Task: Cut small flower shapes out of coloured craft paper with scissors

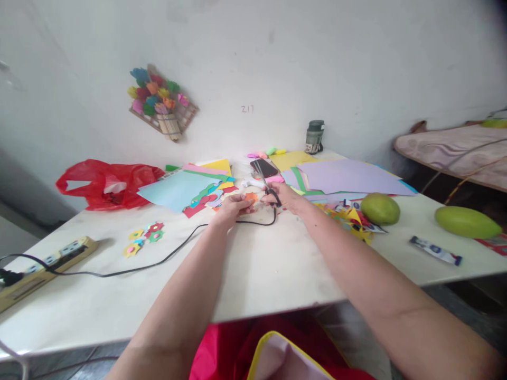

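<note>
Near the middle of the table, my left hand [236, 205] pinches a small orange paper piece [251, 197] between thumb and fingers. Beside it on the right, my right hand [280, 195] is closed on a pair of scissors [273, 196], its blades pointing up and away from me. The blades look apart from the orange paper. Coloured paper scraps [206, 203] lie just left of my hands. A dark phone [264, 168] and a white object [253, 183], too blurred to name, lie beyond them.
Paper flowers [154, 232] and a power strip [59, 264] with a black cable [174, 258] are on the left. A red plastic bag [95, 182] stands behind. Paper sheets [340, 177], two green fruits [380, 209], a tube [435, 250] and a bottle [315, 137] are on the right.
</note>
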Motion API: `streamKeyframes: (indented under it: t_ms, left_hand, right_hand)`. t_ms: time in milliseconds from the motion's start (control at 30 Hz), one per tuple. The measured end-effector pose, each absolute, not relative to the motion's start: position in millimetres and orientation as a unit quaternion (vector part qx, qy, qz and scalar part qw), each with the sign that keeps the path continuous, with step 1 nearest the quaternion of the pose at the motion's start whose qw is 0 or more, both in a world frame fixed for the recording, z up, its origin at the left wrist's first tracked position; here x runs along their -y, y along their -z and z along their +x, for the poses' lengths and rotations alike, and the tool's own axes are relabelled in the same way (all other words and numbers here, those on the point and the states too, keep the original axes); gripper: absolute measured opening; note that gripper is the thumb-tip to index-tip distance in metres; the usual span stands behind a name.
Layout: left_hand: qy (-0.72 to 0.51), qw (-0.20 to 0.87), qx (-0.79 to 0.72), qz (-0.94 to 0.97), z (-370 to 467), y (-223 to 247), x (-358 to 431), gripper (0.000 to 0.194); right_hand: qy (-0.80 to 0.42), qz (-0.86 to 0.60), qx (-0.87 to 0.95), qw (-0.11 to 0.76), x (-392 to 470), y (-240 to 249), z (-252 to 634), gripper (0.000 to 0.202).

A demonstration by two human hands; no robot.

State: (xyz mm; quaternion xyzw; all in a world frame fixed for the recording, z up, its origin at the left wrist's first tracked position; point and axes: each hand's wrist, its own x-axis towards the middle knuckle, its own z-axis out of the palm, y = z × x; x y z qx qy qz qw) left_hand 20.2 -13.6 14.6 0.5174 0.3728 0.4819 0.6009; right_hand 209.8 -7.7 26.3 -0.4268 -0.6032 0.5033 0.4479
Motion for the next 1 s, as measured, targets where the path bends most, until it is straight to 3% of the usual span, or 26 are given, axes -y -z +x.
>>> streamKeyframes:
  t_ms: [267,667,1000]
  left_hand:
    - [-0.444,0.610,-0.368,0.543,21.1,-12.8,12.7,0.025]
    - [-0.489,0.603,-0.368,0.512,21.0,-9.6,9.1,0.035]
    - [-0.536,0.584,-0.347,0.501,20.8,-9.3,5.4,0.030]
  right_hand:
    - [-0.513,-0.391,0.593,0.482,5.7,-25.0,205.6,0.040]
    - [-0.518,-0.398,0.588,0.478,11.8,-29.4,195.1,0.029]
    - [-0.520,-0.433,0.647,0.353,12.9,-31.6,210.5,0.023]
